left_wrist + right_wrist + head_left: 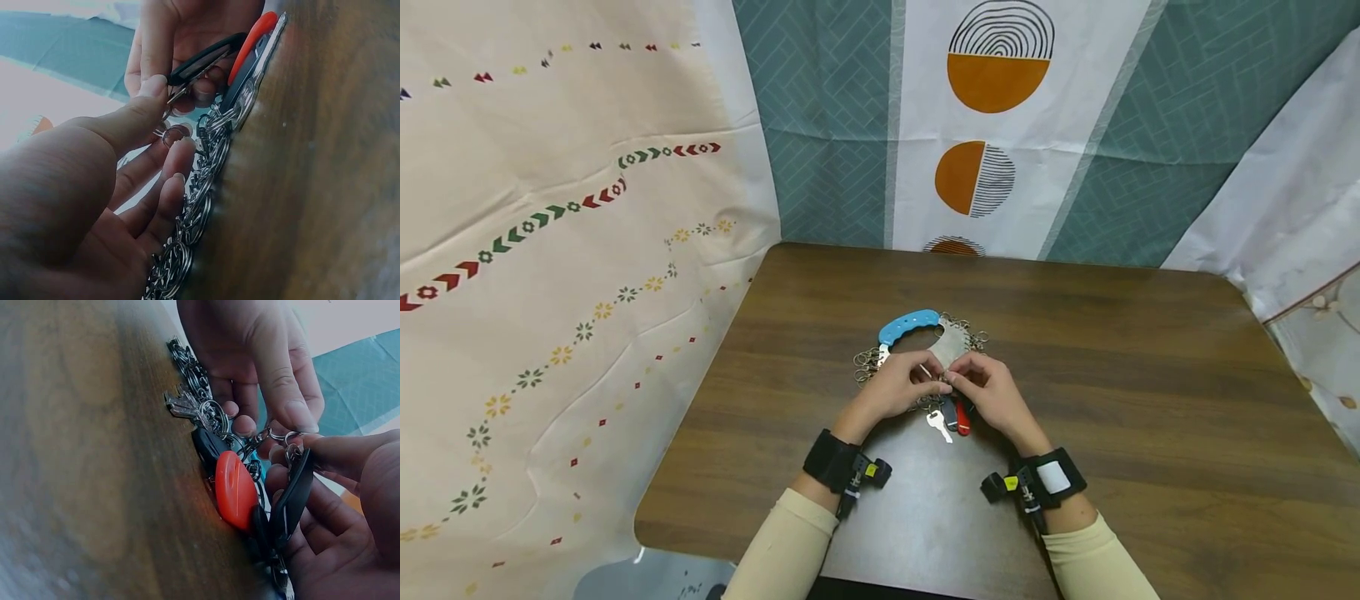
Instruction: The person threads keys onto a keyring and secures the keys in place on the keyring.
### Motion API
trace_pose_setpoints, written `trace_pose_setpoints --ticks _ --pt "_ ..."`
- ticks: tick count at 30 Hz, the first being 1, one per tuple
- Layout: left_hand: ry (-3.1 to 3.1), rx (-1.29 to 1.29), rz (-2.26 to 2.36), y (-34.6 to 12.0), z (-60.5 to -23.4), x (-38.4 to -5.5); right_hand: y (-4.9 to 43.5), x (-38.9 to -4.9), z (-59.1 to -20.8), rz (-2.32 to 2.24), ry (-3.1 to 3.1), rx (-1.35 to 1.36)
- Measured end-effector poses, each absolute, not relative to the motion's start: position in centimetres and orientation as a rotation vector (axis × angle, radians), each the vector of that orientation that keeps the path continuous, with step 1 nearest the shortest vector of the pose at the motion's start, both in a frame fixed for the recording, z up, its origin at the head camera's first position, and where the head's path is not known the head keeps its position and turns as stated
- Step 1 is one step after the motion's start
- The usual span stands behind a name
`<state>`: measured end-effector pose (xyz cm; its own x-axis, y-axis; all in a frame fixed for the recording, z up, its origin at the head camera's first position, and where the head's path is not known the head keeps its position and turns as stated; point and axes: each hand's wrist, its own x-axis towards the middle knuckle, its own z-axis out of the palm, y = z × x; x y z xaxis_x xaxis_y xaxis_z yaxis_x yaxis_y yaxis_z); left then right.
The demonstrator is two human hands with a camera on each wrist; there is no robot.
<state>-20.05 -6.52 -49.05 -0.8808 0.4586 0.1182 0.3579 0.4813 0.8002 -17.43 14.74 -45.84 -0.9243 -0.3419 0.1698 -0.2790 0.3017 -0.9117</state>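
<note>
A large key holder with a blue handle (908, 324) and a pale metal plate (951, 343) lies on the table, with small metal rings along its edge. Over its near edge, my left hand (895, 387) pinches a small split ring (292, 435) between thumb and fingertips. My right hand (997, 398) pinches the same ring from the other side, where a black key fob (294, 497) hangs. Beside it lie a red fob (235, 490), another dark fob (209, 449) and a silver key (938, 423). The hands partly cover the plate's near side.
The brown wooden table (1112, 358) extends around the key holder. Patterned cloths (827, 125) hang behind it, and a cream printed cloth (587, 250) hangs along the left. Each wrist wears a black strap (832, 461) with a small camera.
</note>
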Motion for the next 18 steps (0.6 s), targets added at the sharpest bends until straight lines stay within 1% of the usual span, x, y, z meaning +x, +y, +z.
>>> trace_pose_setpoints --ticks 10,18 --pt "2.567 0.689 1.396 -6.37 -49.0 -20.14 14.84 -17.57 -45.99 -1.757 2.478 -0.578" --pt "2.579 0.714 1.387 -6.33 -49.0 -20.16 14.97 -17.78 -46.55 -1.772 2.455 -0.549"
